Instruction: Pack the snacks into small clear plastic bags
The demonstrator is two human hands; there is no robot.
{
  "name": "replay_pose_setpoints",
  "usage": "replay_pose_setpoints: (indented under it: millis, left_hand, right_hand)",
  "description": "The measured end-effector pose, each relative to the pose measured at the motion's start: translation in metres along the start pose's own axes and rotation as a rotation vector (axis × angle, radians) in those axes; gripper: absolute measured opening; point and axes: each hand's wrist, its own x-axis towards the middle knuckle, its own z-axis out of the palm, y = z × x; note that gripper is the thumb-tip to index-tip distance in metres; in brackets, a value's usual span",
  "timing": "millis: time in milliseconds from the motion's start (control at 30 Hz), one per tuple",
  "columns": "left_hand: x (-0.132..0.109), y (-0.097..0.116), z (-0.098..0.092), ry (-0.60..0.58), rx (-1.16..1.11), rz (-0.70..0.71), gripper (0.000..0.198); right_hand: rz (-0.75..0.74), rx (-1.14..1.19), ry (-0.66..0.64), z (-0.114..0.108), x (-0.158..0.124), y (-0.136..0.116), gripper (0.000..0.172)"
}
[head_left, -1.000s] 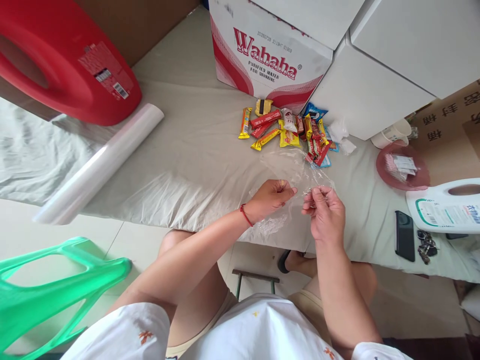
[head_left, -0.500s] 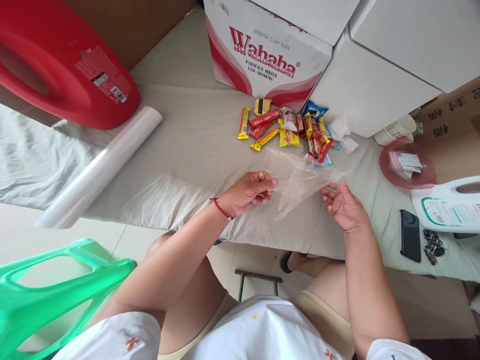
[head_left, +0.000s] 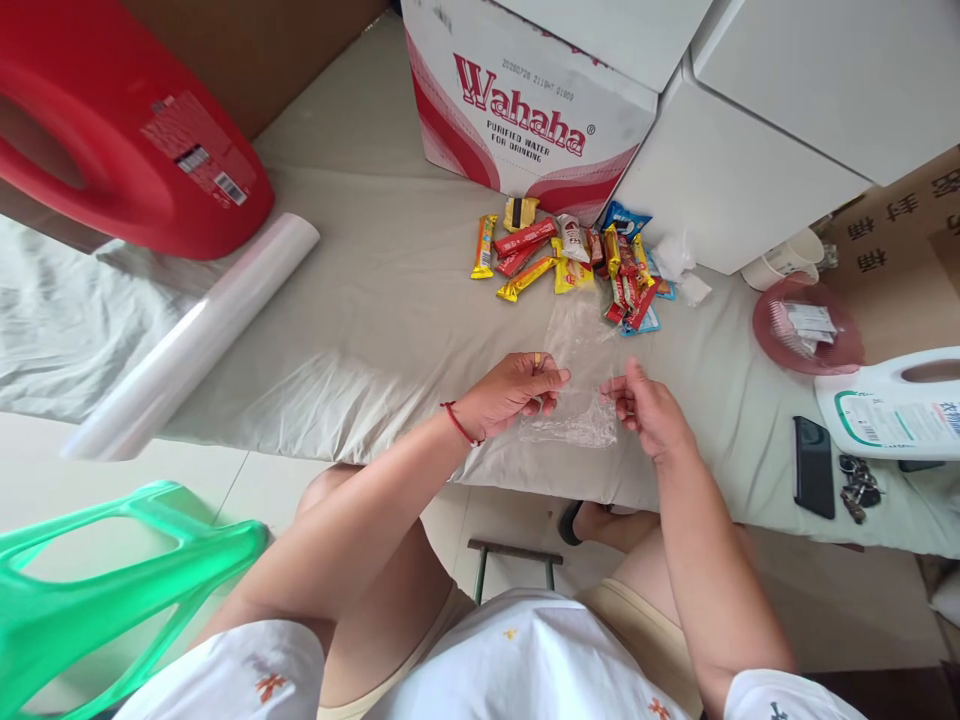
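Observation:
A clear plastic bag (head_left: pixel 581 350) hangs between my hands, its lower part crumpled over the cloth near the front edge. My left hand (head_left: pixel 529 385) pinches it on the left side between thumb and fingers. At the right side, my right hand (head_left: pixel 645 405) has its thumb and fingertips closed on the bag's edge. Just beyond the bag lies a loose pile of wrapped snacks (head_left: pixel 574 275) in red, yellow, white and blue packets. The bag's upper end reaches close to the nearest packets.
A Wahaha carton (head_left: pixel 525 110) stands behind the snacks. On the left are a red jug (head_left: pixel 202 170), a plastic film roll (head_left: pixel 202 330) and a green stool (head_left: pixel 150 560). To the right sit a pink bowl (head_left: pixel 780 330), a white bottle (head_left: pixel 892 410), a phone (head_left: pixel 814 468) and keys (head_left: pixel 859 488).
My right hand has moved left, closer to my left hand, which has shifted slightly right. The bag, stretched sideways before, now hangs narrower and more upright between them.

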Motion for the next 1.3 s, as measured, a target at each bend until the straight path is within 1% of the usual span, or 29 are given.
replay_pose_setpoints:
  millis: [100, 200, 300, 433, 600, 767, 900, 967, 1033, 1100, 1133, 1200, 1267, 1300]
  left_hand:
    - [0.002, 0.000, -0.001, 0.015, -0.042, -0.026, 0.050]
    - [0.005, 0.004, -0.009, 0.112, -0.132, -0.045, 0.048]
    - [0.005, 0.010, -0.018, 0.228, -0.188, -0.045, 0.043]
    - [0.003, 0.015, -0.025, 0.311, -0.208, -0.070, 0.041]
    - [0.004, 0.014, -0.024, 0.351, -0.210, -0.065, 0.039]
    - [0.008, 0.016, -0.021, 0.379, -0.182, -0.116, 0.044]
    - [0.010, 0.016, -0.022, 0.415, -0.100, -0.113, 0.046]
    - [0.011, 0.012, -0.024, 0.432, -0.004, -0.077, 0.046]
    - [0.013, 0.008, -0.026, 0.453, 0.158, -0.013, 0.046]
    - [0.015, 0.004, -0.028, 0.526, 0.359, 0.085, 0.043]
    - [0.016, 0.003, -0.029, 0.589, 0.451, 0.143, 0.040]
    - [0.020, 0.002, -0.030, 0.759, 0.576, 0.268, 0.028]
    - [0.023, 0.006, -0.031, 0.941, 0.616, 0.395, 0.018]
    - [0.024, 0.009, -0.030, 1.013, 0.614, 0.454, 0.018]
  right_hand:
    - [-0.080, -0.040, -0.020, 0.012, -0.001, 0.001, 0.058]
    - [-0.057, 0.081, 0.012, 0.008, -0.006, 0.002, 0.056]
    - [0.026, 0.218, 0.017, -0.007, -0.015, 0.006, 0.055]
    - [0.131, 0.322, 0.031, -0.030, -0.028, 0.017, 0.054]
    - [0.169, 0.366, 0.028, -0.053, -0.043, 0.029, 0.052]
    - [0.179, 0.336, 0.032, -0.073, -0.048, 0.032, 0.052]
    - [0.177, 0.313, 0.046, -0.087, -0.049, 0.034, 0.053]
    - [0.170, 0.293, 0.057, -0.092, -0.049, 0.036, 0.053]
    - [0.162, 0.256, 0.062, -0.093, -0.048, 0.038, 0.053]
    - [0.143, 0.201, 0.073, -0.091, -0.045, 0.041, 0.052]
    - [0.129, 0.169, 0.081, -0.089, -0.044, 0.042, 0.052]
    - [0.104, 0.114, 0.083, -0.083, -0.042, 0.043, 0.052]
    - [0.085, 0.087, 0.062, -0.078, -0.042, 0.043, 0.051]
    - [0.073, 0.084, 0.048, -0.075, -0.042, 0.042, 0.050]
